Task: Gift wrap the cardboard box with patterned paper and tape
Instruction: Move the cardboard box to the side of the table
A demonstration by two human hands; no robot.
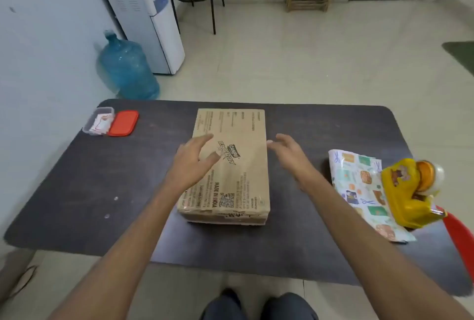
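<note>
Dark table on a tiled floor, with the box sitting mid-frame, unwrapped. Hovering over its left edge: left hand. Just beside its right edge: right hand. Both are loose-fingered and gripping nothing. The box is looking stiff and probably light, so I'd be grabbing the long sides. The paper is lying folded at right, thin and likely tear-prone, with the tape dispenser sitting on it.

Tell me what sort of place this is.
Probably an office break room or similar indoor room: a water dispenser and a blue water jug stand by the wall, beyond a dark table.
</note>
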